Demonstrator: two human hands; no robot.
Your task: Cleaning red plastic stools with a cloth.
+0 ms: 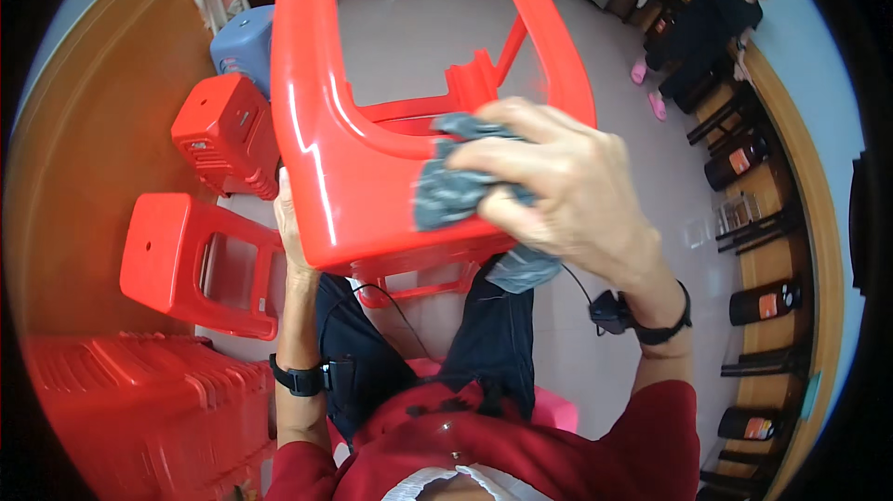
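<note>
A red plastic stool (363, 201) is held up before me, one side with its large opening facing me. My right hand (565, 187) presses a crumpled grey cloth (453, 187) against the stool's surface below the opening, and part of the cloth hangs beneath the fingers. My left hand (289, 222) grips the left edge of the stool, most of its fingers hidden behind it. Under the held stool, another red stool part (418, 288) shows between my legs.
Red stools (164, 250) (216, 124) and a blue stool (244, 44) stand at left, above stacked red stools (153, 410). A person in black clothes (711, 26) is at upper right, by a wall ledge. Black stools (760, 232) and dark containers (764, 302) line the right wall.
</note>
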